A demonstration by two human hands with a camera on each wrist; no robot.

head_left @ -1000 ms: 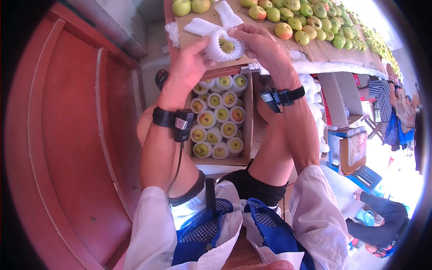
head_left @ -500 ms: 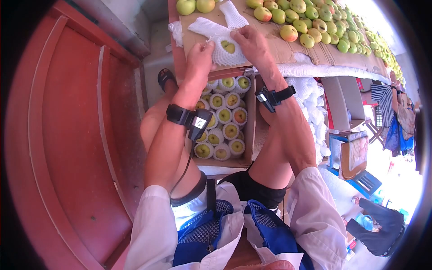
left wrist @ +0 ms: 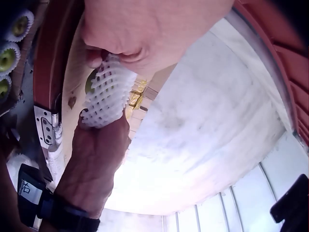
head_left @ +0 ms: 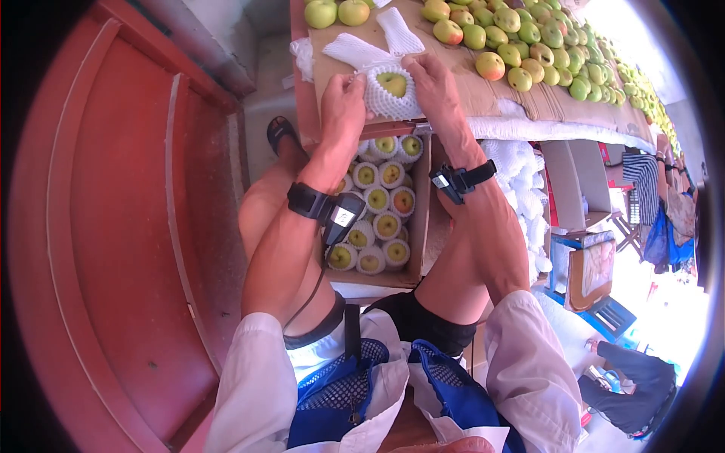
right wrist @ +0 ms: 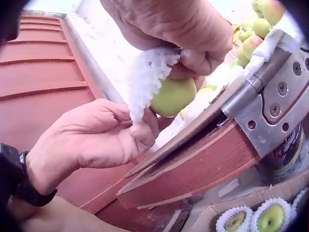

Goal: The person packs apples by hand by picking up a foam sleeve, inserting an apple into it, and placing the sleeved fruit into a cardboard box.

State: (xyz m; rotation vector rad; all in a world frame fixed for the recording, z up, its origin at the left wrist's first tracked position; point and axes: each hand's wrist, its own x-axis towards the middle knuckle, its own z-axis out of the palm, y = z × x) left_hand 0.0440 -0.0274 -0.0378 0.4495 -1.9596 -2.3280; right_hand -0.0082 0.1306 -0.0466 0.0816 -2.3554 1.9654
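A green apple (head_left: 391, 81) sits partly inside a white foam net sleeve (head_left: 394, 106), over the near edge of the cardboard-covered table. My left hand (head_left: 345, 112) pinches the sleeve's left side between thumb and fingers. On the opposite side, my right hand (head_left: 436, 89) pinches its rim. In the right wrist view, the apple (right wrist: 174, 96) bulges bare from the stretched sleeve (right wrist: 144, 82), with the left hand (right wrist: 91, 140) below and the right hand (right wrist: 193, 34) above. The left wrist view shows the mesh of the sleeve (left wrist: 108, 92) spanning between both hands.
Below the table, a cardboard box (head_left: 418, 249) holds sleeved apples (head_left: 387, 225). Two flat foam sleeves (head_left: 355, 50) lie beyond my hands. Loose apples (head_left: 521, 53) pile up at the table's right. White foam sleeves (head_left: 513, 174) are heaped under it. A red door (head_left: 128, 226) stands at left.
Both hands have lowered slightly and shifted right in view with the apple and sleeve. The sleeve's mouth, round earlier, was drawn narrower, and now shows more of the apple again.
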